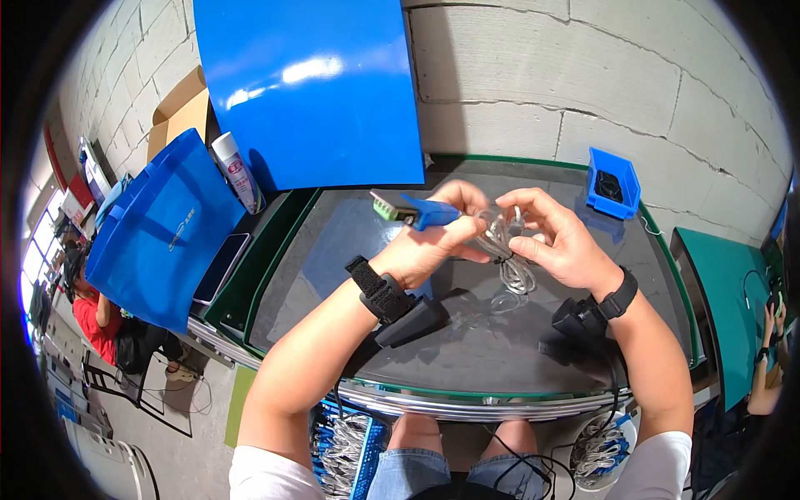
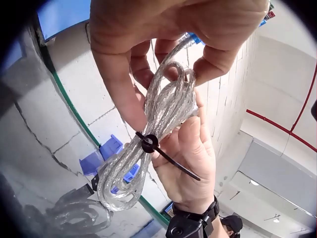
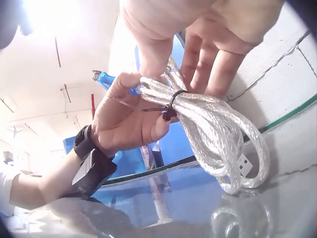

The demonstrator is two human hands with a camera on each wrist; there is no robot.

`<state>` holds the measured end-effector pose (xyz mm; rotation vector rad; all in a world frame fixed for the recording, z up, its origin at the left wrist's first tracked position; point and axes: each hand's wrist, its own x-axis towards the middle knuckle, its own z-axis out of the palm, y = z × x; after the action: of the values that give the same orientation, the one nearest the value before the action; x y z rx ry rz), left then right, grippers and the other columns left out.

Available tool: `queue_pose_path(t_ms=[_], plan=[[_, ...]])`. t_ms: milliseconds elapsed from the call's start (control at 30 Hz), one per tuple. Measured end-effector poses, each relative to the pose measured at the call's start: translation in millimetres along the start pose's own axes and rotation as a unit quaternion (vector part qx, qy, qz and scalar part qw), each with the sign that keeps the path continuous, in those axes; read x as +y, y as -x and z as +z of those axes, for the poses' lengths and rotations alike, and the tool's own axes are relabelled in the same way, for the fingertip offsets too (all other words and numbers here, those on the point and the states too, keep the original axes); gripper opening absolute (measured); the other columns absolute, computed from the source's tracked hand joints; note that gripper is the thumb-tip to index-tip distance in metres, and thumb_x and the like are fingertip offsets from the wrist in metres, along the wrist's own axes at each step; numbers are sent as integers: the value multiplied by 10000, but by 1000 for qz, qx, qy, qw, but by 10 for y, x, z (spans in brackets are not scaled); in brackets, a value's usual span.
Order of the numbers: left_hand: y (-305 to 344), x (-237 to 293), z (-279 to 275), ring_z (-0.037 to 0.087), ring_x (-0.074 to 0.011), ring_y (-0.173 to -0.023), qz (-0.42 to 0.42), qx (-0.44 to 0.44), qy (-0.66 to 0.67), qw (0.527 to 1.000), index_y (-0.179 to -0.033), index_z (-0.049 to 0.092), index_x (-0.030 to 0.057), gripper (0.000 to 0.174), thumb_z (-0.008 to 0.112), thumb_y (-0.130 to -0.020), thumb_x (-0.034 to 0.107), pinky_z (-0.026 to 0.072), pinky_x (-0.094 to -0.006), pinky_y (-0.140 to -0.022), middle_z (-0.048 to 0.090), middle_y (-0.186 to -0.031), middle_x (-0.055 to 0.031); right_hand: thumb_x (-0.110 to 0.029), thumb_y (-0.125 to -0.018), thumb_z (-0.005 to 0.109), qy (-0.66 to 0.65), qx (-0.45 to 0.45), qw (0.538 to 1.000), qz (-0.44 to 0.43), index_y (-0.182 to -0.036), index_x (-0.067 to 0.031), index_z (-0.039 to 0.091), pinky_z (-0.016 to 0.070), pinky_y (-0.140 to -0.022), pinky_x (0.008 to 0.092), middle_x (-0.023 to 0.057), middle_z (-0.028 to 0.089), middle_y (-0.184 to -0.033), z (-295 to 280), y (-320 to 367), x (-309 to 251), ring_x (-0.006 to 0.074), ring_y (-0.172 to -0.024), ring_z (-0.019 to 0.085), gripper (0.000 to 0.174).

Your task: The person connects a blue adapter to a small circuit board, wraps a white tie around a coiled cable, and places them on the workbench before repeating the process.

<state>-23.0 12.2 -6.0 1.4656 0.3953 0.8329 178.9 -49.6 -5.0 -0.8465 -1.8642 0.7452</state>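
Note:
A silvery clear USB cable [image 1: 515, 271] is coiled into a bundle, bound around its middle by a black cable tie [image 2: 149, 144]. My left hand [image 1: 425, 246] grips its upper end, and a blue connector housing [image 1: 433, 214] with a green terminal block [image 1: 386, 208] sticks out past the thumb side. From the right, my right hand [image 1: 558, 242] holds the bundle between thumb and fingers. Loops hang below both hands, over the dark tabletop [image 1: 500, 358]. A metal USB plug [image 3: 243, 163] shows among the lower loops in the right wrist view.
A blue bin [image 1: 612, 183] with a black item stands at the back right. To the left are a blue bag [image 1: 158, 233], a spray can [image 1: 238, 173] and a phone [image 1: 222, 267]. Below the table edge, a blue basket [image 1: 372, 457] and a white bucket [image 1: 631, 425] hold more cables.

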Motion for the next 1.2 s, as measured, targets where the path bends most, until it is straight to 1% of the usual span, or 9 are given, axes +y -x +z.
queue_pose_path(t_ms=[167, 267, 367, 467, 500, 600, 633, 833, 1200], plan=[[16, 73, 19, 599, -196, -953, 15, -20, -9, 1000, -1016, 555, 29, 259, 630, -828, 191, 546, -374, -801, 596, -1012, -105, -58, -854, 633, -9, 15, 1000, -12, -1126, -48, 529, 488, -724, 226, 15, 559, -924, -52, -24, 19, 91, -856, 545, 291], [-6, 38, 3, 596, -190, -957, -12, -12, -5, 1000, -1083, 528, 46, 340, 677, -800, 163, 536, -371, -817, 599, -1020, -97, -53, -837, 657, -1, 42, 999, -4, -1049, -32, 536, 481, -689, 210, 6, 568, -862, -61, -24, 59, 68, -795, 549, 246], [-48, -41, -20, 592, -173, -964, 1, -48, -36, 998, -1102, 500, 66, 485, 781, -706, 75, 523, -358, -835, 609, -1014, -61, -43, -822, 676, -11, 72, 997, 6, -971, -24, 529, 481, -657, 201, 9, 575, -819, -38, -38, 101, 48, -748, 554, 210], [-47, -40, 22, 600, -175, -968, 26, -57, -59, 996, -1103, 469, 73, 499, 773, -709, 44, 527, -340, -824, 618, -995, -71, -35, -820, 680, -52, 92, 994, 10, -912, -20, 520, 492, -621, 199, 20, 583, -787, 51, -47, 45, 45, -717, 569, 185], [-63, -72, 50, 637, -194, -907, 26, -61, -33, 997, -1104, 445, 74, 510, 761, -709, 14, 537, -330, -798, 625, -961, -96, -34, -822, 678, -91, 93, 991, 20, -890, -18, 515, 499, -603, 199, 26, 589, -776, 77, -49, 28, 50, -707, 580, 178], [-29, 20, 43, 666, -220, -825, -17, -48, -8, 999, -1098, 438, 69, 494, 746, -718, -1, 544, -332, -777, 627, -938, -113, -22, -830, 666, -72, 92, 993, 13, -858, -12, 514, 513, -581, 206, 41, 603, -779, 100, -56, 36, 66, -690, 600, 155], [-25, 19, 42, 653, -190, -801, -17, -48, 2, 999, -1110, 439, 44, 495, 728, -716, -29, 537, -276, -721, 570, -877, -61, -75, -876, 627, -117, 72, 990, 28, -859, -14, 527, 512, -604, 207, 43, 609, -791, 97, -44, -59, 76, -707, 610, 118], [5, 62, 32, 654, -193, -818, -17, -53, -25, 998, -1100, 461, 30, 445, 703, -733, -39, 532, -281, -733, 592, -867, -72, -229, -953, 524, -56, 21, 996, 60, -919, -42, 567, 499, -665, 222, 12, 606, -834, -25, -6, -34, 80, -788, 606, 195], [15, 49, 20, 662, -209, -844, 5, -88, -38, 995, -1129, 456, 17, 446, 694, -755, -27, 531, -292, -746, 616, -931, -97, -217, -961, 508, -56, -9, 998, 42, -895, -40, 568, 478, -675, 223, -7, 591, -830, -49, -8, 27, 67, -758, 571, 198]])
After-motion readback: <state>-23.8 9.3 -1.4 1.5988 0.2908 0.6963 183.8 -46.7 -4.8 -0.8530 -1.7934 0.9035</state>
